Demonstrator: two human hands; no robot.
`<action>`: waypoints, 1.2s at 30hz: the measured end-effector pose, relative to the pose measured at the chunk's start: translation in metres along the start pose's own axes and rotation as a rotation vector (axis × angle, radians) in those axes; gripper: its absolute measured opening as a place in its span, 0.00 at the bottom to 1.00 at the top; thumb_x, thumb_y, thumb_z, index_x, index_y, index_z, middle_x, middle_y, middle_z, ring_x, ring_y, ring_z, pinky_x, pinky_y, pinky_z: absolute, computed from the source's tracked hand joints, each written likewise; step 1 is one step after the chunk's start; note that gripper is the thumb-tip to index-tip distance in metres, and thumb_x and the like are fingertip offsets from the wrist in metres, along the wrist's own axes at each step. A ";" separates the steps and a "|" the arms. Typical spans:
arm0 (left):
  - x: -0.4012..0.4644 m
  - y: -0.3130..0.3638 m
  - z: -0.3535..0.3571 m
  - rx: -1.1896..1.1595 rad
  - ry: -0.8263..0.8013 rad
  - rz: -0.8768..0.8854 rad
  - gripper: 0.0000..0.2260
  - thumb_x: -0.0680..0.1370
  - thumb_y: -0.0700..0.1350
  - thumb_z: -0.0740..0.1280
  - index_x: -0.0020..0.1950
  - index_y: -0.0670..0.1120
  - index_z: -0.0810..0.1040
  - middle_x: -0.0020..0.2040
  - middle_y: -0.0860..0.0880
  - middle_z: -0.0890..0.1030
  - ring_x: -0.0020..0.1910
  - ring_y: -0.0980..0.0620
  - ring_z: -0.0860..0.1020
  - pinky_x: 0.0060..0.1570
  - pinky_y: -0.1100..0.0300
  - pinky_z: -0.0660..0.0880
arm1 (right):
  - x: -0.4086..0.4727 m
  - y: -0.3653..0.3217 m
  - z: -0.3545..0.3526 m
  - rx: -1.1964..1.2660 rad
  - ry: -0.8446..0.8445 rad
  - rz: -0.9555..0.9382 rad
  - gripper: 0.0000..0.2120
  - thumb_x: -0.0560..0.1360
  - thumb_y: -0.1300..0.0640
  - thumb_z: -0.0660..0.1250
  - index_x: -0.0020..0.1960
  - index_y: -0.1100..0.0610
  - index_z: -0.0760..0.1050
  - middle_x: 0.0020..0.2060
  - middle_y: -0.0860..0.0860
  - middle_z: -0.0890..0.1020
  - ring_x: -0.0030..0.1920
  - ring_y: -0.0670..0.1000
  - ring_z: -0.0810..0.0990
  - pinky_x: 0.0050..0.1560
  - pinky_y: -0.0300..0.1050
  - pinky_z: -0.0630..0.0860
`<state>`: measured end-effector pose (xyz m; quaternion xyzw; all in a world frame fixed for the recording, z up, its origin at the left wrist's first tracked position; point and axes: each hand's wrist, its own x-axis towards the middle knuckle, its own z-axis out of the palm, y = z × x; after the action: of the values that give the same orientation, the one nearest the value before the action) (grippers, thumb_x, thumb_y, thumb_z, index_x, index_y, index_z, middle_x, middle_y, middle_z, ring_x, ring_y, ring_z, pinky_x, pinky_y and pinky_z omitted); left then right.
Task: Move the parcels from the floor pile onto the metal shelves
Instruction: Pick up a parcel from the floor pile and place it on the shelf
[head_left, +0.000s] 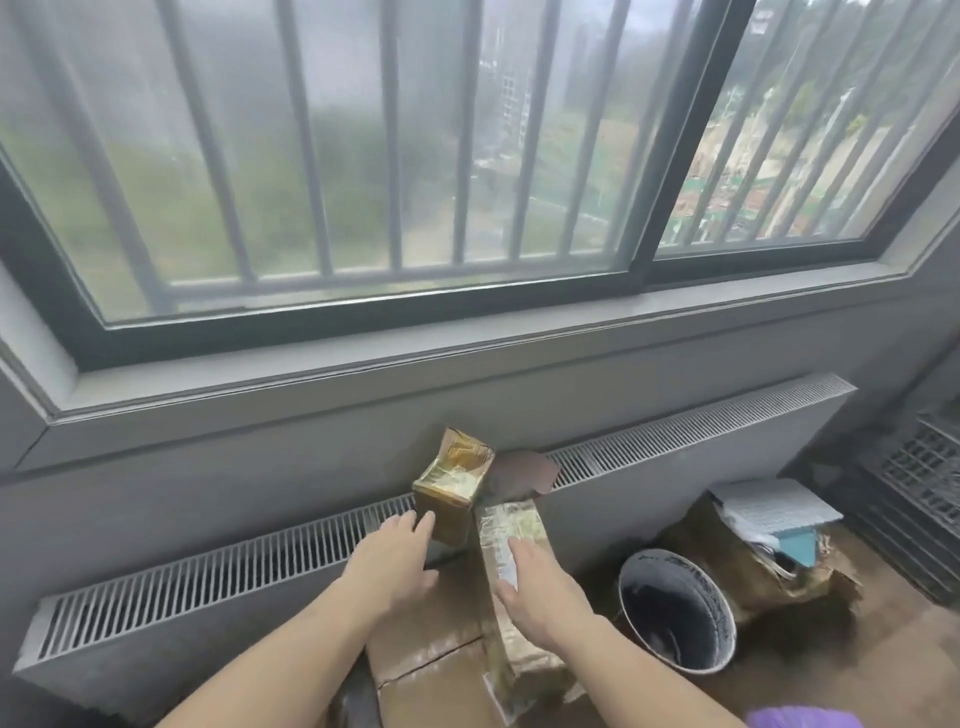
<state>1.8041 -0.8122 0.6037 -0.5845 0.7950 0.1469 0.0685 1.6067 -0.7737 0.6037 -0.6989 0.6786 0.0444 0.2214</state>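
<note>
A barred window (363, 156) fills the upper half of your frame, and below its sill a long grilled radiator (208, 566) runs from the lower left up toward the right. Low in the centre of the frame lies a flat cardboard box (421, 654), part of the pile by the radiator. To the lower right a torn cardboard box (763, 566) holds blue and white packets, with a round grey bucket (675, 608) just beside it and a dark plastic crate (919, 493) at the right edge. Your two parcels sit at centre: a long tape-wrapped parcel (511, 530) stands tilted over the flat box, and a smaller tape-wrapped parcel (452, 488) leans on the radiator just above it. Your right hand (535, 592) lies flat on the long parcel, fingers spread, not closed round it. Your left hand (389, 561) is open, fingertips touching the smaller parcel's lower edge.
</note>
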 end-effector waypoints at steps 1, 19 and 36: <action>0.014 0.005 0.002 -0.009 0.012 -0.011 0.35 0.80 0.55 0.62 0.81 0.46 0.50 0.78 0.45 0.59 0.76 0.45 0.59 0.72 0.52 0.62 | 0.016 0.008 0.000 0.012 -0.015 -0.002 0.26 0.83 0.46 0.53 0.77 0.57 0.56 0.74 0.55 0.64 0.74 0.55 0.62 0.73 0.50 0.57; 0.177 0.019 0.044 -0.065 0.163 -0.293 0.54 0.69 0.65 0.70 0.79 0.39 0.43 0.70 0.41 0.66 0.67 0.42 0.68 0.69 0.51 0.64 | 0.142 0.033 0.001 0.193 -0.033 -0.089 0.27 0.84 0.48 0.48 0.81 0.51 0.44 0.79 0.46 0.50 0.78 0.45 0.50 0.74 0.40 0.53; 0.105 -0.056 0.049 0.667 0.528 0.374 0.22 0.82 0.37 0.46 0.75 0.41 0.66 0.62 0.42 0.72 0.61 0.40 0.71 0.67 0.46 0.65 | 0.148 -0.045 -0.020 0.813 0.122 0.202 0.22 0.82 0.40 0.52 0.68 0.49 0.71 0.61 0.46 0.79 0.65 0.52 0.74 0.58 0.43 0.67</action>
<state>1.8217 -0.9076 0.5192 -0.3946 0.8808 -0.2609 0.0202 1.6569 -0.9199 0.5793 -0.4858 0.7179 -0.2470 0.4332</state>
